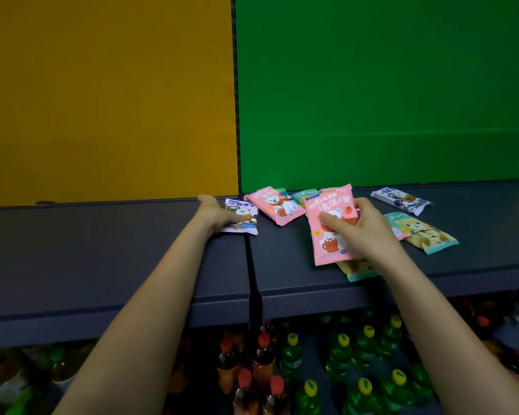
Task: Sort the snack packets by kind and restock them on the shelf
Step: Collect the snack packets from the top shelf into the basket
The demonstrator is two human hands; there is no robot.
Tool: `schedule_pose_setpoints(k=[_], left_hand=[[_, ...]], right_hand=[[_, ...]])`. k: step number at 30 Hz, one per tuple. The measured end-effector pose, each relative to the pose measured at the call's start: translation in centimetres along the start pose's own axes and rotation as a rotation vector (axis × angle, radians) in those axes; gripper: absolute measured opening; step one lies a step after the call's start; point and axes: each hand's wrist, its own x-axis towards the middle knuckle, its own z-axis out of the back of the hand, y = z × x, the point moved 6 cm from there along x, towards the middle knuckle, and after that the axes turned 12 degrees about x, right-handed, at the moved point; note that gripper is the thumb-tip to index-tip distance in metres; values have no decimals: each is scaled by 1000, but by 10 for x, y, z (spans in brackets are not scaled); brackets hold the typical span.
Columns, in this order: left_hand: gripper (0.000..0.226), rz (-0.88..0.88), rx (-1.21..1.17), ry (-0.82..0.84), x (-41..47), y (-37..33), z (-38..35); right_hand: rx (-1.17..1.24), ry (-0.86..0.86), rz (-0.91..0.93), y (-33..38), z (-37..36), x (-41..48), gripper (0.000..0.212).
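fingers (327, 218) of right hand (361, 227) pinch pink packet (327, 235).

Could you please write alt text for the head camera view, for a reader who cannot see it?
The right hand holds a pink snack packet above a dark shelf, while the left hand presses on a white packet. More pink, teal and white packets lie scattered nearby, with bottles on the level below.
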Motion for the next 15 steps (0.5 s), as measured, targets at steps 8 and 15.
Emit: schedule_pose_setpoints(k=[8, 15], left_hand=[[56, -37, 292, -50, -26, -3, -3], [102, -24, 229, 17, -2, 6, -15]], right_hand=[[14, 42, 16, 4, -9, -15, 47], [28, 39, -18, -4, -3, -25, 50]])
